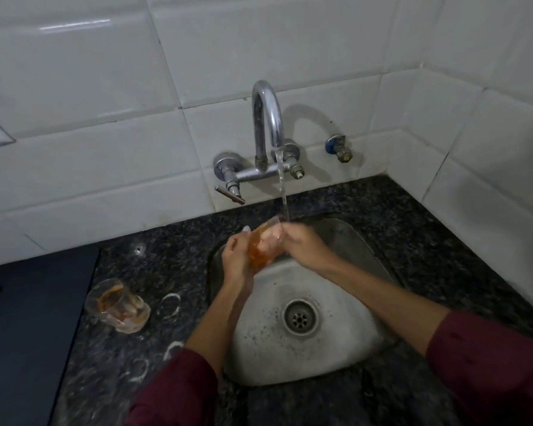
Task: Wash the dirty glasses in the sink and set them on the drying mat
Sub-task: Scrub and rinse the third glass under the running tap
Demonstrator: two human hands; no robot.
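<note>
Over the steel sink (345, 358) I hold a clear glass with orange residue (260, 244), tilted with its mouth up toward the running water. My left hand (236, 256) grips it from the left and below. My right hand (299, 241) grips its right side near the rim. A second dirty glass (117, 305), streaked orange-brown, stands on the dark granite counter left of the sink. The dark drying mat (28, 318) lies at the far left.
A chrome wall tap (266, 127) runs a thin stream of water (282, 189) onto the held glass. Its lever handle (230, 194) sticks out at the lower left. A small wall valve (339, 148) sits to the right. White water rings mark the counter (170, 305).
</note>
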